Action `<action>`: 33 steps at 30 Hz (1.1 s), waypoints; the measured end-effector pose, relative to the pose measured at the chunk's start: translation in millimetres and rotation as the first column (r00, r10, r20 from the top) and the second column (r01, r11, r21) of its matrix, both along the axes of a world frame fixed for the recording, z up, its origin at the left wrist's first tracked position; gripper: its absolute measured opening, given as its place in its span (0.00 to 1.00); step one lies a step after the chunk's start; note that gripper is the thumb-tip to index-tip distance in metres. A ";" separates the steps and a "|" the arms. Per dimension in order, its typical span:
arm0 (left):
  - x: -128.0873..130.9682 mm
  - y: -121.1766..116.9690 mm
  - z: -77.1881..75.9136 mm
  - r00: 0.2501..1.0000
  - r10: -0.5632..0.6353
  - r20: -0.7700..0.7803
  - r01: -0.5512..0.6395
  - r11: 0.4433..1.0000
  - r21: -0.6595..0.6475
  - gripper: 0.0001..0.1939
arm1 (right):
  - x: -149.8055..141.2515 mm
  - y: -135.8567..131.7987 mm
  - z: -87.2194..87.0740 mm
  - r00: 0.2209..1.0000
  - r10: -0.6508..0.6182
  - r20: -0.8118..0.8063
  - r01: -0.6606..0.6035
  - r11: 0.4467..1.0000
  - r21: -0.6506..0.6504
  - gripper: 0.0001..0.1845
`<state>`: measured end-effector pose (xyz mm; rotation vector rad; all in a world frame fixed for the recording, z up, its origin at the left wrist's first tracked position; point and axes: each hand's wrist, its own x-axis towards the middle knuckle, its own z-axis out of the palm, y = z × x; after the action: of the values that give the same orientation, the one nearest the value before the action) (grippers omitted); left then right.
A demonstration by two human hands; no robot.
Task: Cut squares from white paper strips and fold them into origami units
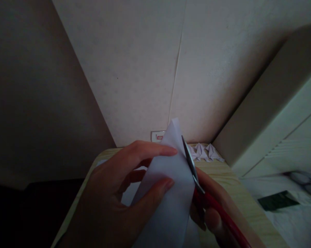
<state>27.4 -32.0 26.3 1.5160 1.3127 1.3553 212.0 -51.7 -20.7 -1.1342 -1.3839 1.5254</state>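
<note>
A folded sheet of white paper (168, 203) stands tilted up in front of me, its narrow tip pointing at the wall. My left hand (124, 182) grips it from the left, thumb on the near face and index finger across the upper part. From the right, my right hand (212, 206) holds red-handled scissors (193, 165). Their blades lie along the paper's right edge, pointing up toward the tip; whether they are cutting into it I cannot tell. Part of the right hand's fingers is hidden behind the handles.
Several folded paper figures (206, 152) stand at the back right of the wooden table (222, 172). A wall socket or switch plate (157, 136) is behind the table. To the right, a dark green flat item (278, 200) and glasses (304, 181) lie on a pale surface.
</note>
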 end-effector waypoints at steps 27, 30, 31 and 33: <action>0.0 -1.6 -1.9 1.000 0.027 0.016 -0.026 1.000 -0.017 0.12 | 3.5 -1.5 -4.3 0.996 -0.064 0.067 0.057 0.994 0.093 0.36; 1.8 -2.4 -1.7 0.998 0.025 0.056 -0.024 1.000 -0.016 0.12 | 5.8 -1.8 -5.9 0.992 -0.099 0.077 0.092 0.992 0.087 0.35; 2.0 -2.4 -1.6 0.998 0.027 0.054 -0.026 1.000 -0.012 0.12 | 6.2 -1.8 -5.8 0.992 -0.099 0.083 0.092 0.992 0.088 0.35; 2.0 -2.4 -1.3 0.999 0.032 0.033 -0.032 0.999 -0.004 0.12 | 6.2 -1.0 -5.8 0.992 -0.086 0.091 0.076 0.992 0.103 0.35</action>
<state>29.4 -34.4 25.0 1.4700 1.3238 1.3911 218.2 -52.7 -26.5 -1.2001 -1.4427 1.3459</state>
